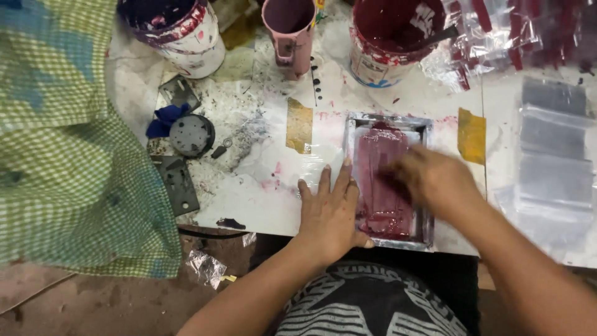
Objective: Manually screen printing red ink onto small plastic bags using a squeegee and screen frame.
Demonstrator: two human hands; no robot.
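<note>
**Pulling maroon ink across a small screen frame**

The tabletop [373,93], white and stained with ink spatter, fills the upper and right frame. A green checked cloth [68,162] covers the left side, and a bare dusty floor shows at lower left.

At centre lies the screen [388,180], a small metal-edged frame flooded with maroon ink. The left hand [329,214] lies flat with fingers spread on the clear film just left of the frame, thumb at its near edge. The right hand [432,180] is over the frame's right half, blurred; its fingers look curled, but whether it grips a tool I cannot tell.

To do this well, I judge the left hand should press firmly so the frame cannot slide, while the right makes one even stroke along its length, keeping ink off the film.

Along the top edge stand a white tub [186,31] at left, a pink jug [291,34] at centre, and a maroon paint can [388,40]. Clear bags [553,149] are stacked at right, and printed ones sit at upper right. Yellow tape [471,135] lies right of the frame. A black disc [191,135] sits at centre left.
</note>
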